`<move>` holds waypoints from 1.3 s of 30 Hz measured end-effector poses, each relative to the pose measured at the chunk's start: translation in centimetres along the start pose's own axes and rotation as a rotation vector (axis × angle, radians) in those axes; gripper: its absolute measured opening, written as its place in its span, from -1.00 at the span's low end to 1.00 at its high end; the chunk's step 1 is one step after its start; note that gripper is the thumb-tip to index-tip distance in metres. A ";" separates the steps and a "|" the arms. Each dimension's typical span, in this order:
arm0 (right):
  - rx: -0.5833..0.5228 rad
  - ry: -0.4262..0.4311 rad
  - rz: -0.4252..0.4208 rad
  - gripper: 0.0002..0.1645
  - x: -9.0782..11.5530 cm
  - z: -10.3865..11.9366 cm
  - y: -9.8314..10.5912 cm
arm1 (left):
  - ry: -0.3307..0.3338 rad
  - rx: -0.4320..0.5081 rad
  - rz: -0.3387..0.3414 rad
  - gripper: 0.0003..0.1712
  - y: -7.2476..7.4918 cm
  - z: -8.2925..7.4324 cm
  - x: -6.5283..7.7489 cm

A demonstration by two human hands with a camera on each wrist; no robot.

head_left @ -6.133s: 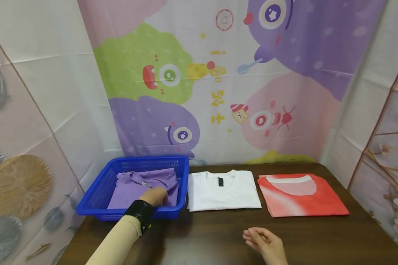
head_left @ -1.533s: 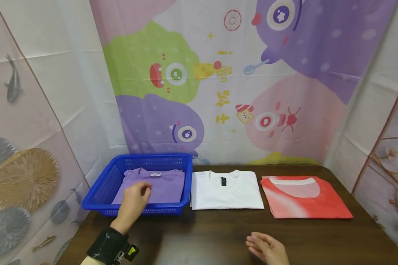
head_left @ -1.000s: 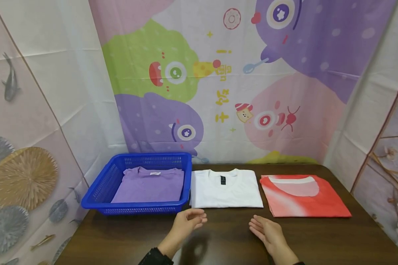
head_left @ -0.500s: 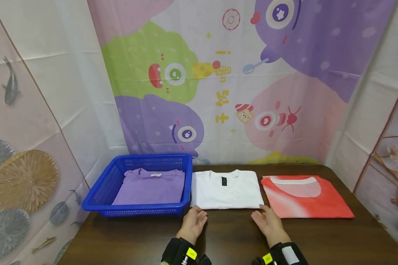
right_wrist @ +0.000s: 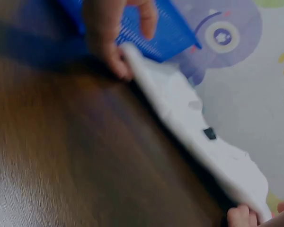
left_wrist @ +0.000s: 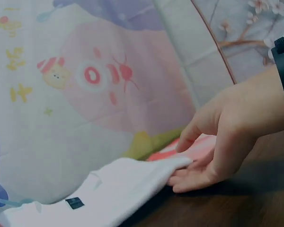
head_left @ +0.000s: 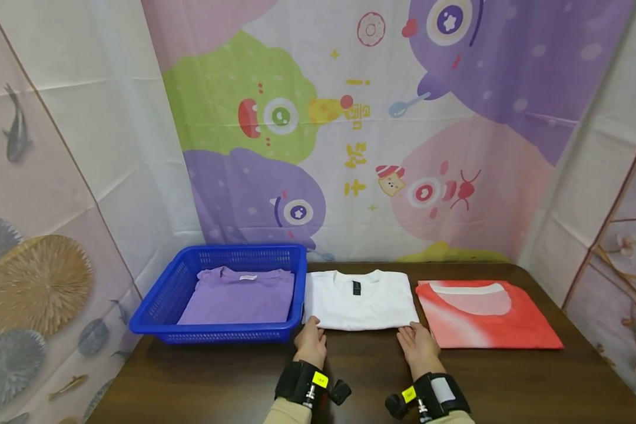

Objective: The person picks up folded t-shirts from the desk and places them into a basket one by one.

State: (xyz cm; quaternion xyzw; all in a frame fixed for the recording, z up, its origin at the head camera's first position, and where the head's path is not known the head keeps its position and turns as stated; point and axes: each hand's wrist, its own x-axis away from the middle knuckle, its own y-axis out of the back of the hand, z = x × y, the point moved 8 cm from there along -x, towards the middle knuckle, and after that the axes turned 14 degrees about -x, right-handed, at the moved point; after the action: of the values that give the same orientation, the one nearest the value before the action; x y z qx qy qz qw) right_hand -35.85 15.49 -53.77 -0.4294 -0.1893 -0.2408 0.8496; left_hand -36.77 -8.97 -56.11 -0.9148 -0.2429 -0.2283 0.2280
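Note:
A folded white T-shirt (head_left: 360, 303) with a black neck label lies in the middle of the table, between a blue basket and a red-and-pink shirt. My left hand (head_left: 311, 343) grips its front left corner, thumb on top. At the front right corner, my right hand (head_left: 420, 348) holds the cloth with its fingers underneath. The left wrist view shows the right hand (left_wrist: 222, 142) with fingers under the white edge and thumb above. Across the right wrist view, a dark shadow runs below the shirt's front edge, and the left hand (right_wrist: 104, 33) is at the far corner.
The blue basket (head_left: 217, 335) stands close to the T-shirt's left, with a folded purple shirt (head_left: 238, 303) inside. A folded red-and-pink shirt (head_left: 493, 321) lies to the right. A printed curtain (head_left: 350, 224) hangs behind the brown table (head_left: 371, 383).
My left hand has left the purple shirt in the basket and come over to the white T-shirt. My right hand has moved forward; both now grip its front corners.

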 end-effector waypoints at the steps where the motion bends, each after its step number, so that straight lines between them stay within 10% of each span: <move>1: 0.007 0.013 -0.007 -0.24 -0.2 0.0 0.1 | -0.003 -0.010 -0.038 -0.31 0.0 -0.2 0.3; 7: 0.053 0.056 -0.102 -0.26 -1.1 0.0 1.0 | -0.077 -0.014 -0.168 -0.53 0.7 -1.1 1.0; 18: 0.199 0.134 -0.213 -0.35 -1.6 0.7 3.0 | -0.087 -0.080 -0.177 -0.56 2.0 -0.8 1.5; 39: 0.293 0.143 -0.173 -0.63 0.6 1.7 5.5 | -0.119 -0.359 0.072 -0.42 3.8 -1.0 2.7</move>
State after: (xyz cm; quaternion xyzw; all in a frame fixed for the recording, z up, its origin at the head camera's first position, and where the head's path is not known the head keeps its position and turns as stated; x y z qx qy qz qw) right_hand -32.44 19.57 -56.02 -0.2648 -0.1978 -0.3127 0.8905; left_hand -32.91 -11.52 -55.07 -0.9608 -0.1787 -0.2050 0.0545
